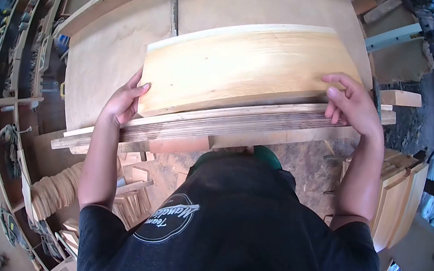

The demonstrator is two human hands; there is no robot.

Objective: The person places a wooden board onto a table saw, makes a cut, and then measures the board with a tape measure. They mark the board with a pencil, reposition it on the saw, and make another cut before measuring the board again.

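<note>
A wide, pale wooden board (233, 65) lies slantwise over a plywood-topped bench (104, 68), with a dark gap under part of its near edge. At the board's left end my left hand (125, 100) is closed on it, thumb on the top face and fingers at the end and partly hidden. My right hand (352, 102) is at the right end, index finger stretched over the board's face, thumb apart from it and the other fingers loosely curled near the bench edge. I see no firm grip there.
A layered plywood edge (219, 120) runs along the bench front. Shelves (22, 50) with tools line the left side. Curved wooden pieces (56, 190) and offcuts stand at lower left. Wooden panels (396, 196) stack at right. A long rail (119, 0) crosses the bench's far side.
</note>
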